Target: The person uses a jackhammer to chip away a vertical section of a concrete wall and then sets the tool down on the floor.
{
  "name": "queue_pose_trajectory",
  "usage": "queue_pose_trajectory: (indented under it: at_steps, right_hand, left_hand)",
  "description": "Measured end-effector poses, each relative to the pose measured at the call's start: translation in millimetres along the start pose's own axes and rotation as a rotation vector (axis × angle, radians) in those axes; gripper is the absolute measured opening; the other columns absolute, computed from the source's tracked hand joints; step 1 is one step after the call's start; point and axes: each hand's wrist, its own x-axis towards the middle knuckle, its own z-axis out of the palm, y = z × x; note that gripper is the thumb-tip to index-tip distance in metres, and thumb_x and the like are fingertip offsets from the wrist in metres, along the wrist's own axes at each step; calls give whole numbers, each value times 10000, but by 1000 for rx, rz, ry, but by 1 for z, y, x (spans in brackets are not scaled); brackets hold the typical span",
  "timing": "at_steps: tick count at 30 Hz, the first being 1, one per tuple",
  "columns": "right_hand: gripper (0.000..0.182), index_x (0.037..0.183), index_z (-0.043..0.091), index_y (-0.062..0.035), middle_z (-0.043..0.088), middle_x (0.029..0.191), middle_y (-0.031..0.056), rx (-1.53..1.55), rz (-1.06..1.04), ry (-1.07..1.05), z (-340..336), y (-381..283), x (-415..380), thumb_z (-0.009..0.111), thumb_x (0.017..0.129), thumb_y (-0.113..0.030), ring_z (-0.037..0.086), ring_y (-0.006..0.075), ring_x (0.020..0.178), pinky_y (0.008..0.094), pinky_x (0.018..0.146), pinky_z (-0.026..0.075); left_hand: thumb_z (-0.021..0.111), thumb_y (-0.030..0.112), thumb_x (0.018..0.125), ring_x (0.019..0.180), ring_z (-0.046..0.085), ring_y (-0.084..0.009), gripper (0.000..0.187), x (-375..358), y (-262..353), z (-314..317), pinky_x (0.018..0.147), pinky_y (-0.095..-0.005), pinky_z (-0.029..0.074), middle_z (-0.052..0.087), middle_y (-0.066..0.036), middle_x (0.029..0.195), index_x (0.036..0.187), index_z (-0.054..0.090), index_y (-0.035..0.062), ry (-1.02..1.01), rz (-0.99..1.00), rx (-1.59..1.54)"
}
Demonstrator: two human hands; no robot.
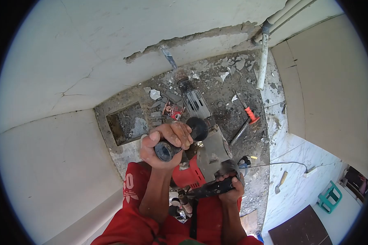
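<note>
A large red and grey demolition hammer (210, 153) points away from me, its flat chisel bit (169, 58) at the lower edge of a rough groove (192, 37) chipped in the white wall. My left hand (166, 145) is wrapped round the hammer's black side handle. On the rear handle, at the lower right of the tool, my right hand (232, 188) is closed. To the right of the tool, a chisel with an orange-red guard (250, 114) lies on the debris-covered surface, with a metal bar (240, 132) beside it.
A rectangular recess (129, 122) lies left of the tool. Broken plaster (240, 64) and a red wrapper (172, 110) are scattered about. Pipes (263, 61) come down at the upper right. A cable (278, 163), a small hatchet (281, 181) and a green stool (330, 197) are to the right.
</note>
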Motion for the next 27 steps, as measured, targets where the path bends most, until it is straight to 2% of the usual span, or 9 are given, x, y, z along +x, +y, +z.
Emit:
queue_pose_trajectory:
  at_steps: [2,5,7,12,18,21,24,27]
  right_hand:
    - [262,953,529,-65,547,844,104,32,13,43,-5,7,5,613,757,-216,567,257,770,427,723,493]
    - [254,942,531,-55,545,843,110,7,-10,-78,1,21,15,615,762,-214,566,262,779,429,725,493]
    - [250,919,536,-47,553,853,119,24,-9,-56,3,19,7,618,753,-216,572,272,786,432,727,494]
    - [238,925,541,-23,572,846,142,66,5,-35,-1,-2,-38,594,743,-167,583,277,759,428,716,503]
    - [297,919,543,-54,575,841,119,21,65,-9,-11,11,-36,614,730,-272,589,279,771,428,712,507]
    - [294,914,548,-59,570,831,112,-28,54,-43,-2,18,-27,618,726,-275,588,267,760,421,709,507]
    - [287,894,553,18,562,836,138,30,55,-60,6,25,-21,579,730,-217,572,248,749,394,699,498]
    - [284,873,555,23,554,813,132,88,52,-110,12,28,-8,581,728,-220,570,239,736,384,687,493]
  left_hand:
    - [392,374,874,723,589,-286,451,4,0,-4,865,-414,406,618,-145,669,677,629,45,28,3,-26]
    - [387,370,872,714,583,-286,448,17,4,-10,854,-418,411,610,-150,663,671,618,42,38,34,-16]
    - [390,372,872,713,581,-287,448,17,7,-8,853,-417,412,605,-153,659,675,615,39,40,19,-11]
    - [387,378,888,720,589,-290,465,-22,14,18,873,-412,404,616,-163,684,719,641,27,-12,-56,32]
    - [381,376,888,739,601,-288,463,-29,23,9,885,-409,402,620,-150,684,737,656,35,62,-33,0]
    - [382,370,884,744,602,-282,453,-24,28,-1,889,-409,397,624,-149,689,735,652,38,49,-20,23]
    - [387,377,884,744,602,-283,454,-16,29,-5,892,-406,394,625,-150,691,736,652,40,42,-12,39]
    - [394,384,881,736,600,-283,454,-16,24,-9,891,-402,392,625,-149,689,734,652,41,21,-28,76]
